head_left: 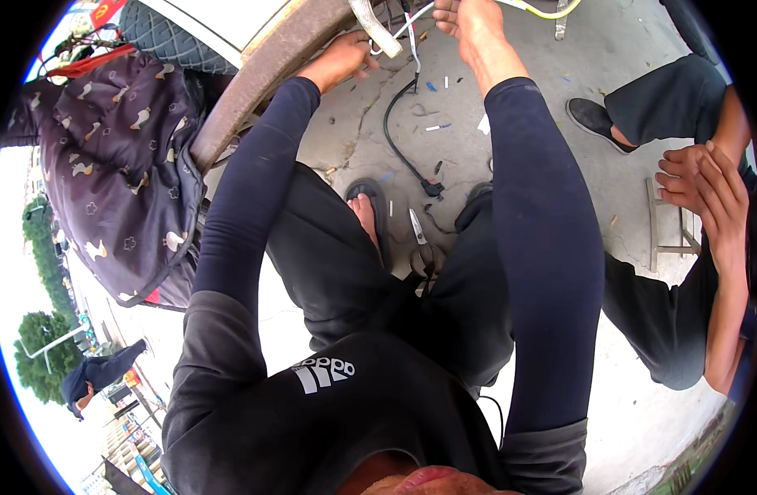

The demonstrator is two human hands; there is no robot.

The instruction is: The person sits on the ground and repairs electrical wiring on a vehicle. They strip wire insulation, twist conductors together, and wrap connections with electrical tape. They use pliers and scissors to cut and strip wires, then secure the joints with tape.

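Note:
My left hand (350,58), at the rusty metal beam (273,70), has its fingers curled at a thin white cable (399,38). My right hand (473,37), higher and to the right, has bent fingers round the same cable where it meets a yellowish stretch; the exact grip is partly hidden. Between them are a pale curved tube (369,25) and a striped wire (414,49) joined to a black cable (388,124), whose dark plug end (432,188) lies on the concrete. Scissors (418,227) are between my legs, below both hands.
A duck-patterned padded cover (118,165) hangs left, beside a tyre (170,37). A co-worker's hands (717,190) and shoe (593,124) are at the right, by a small stool frame (655,227). Small scraps litter the ground. Another person (98,375) is far left.

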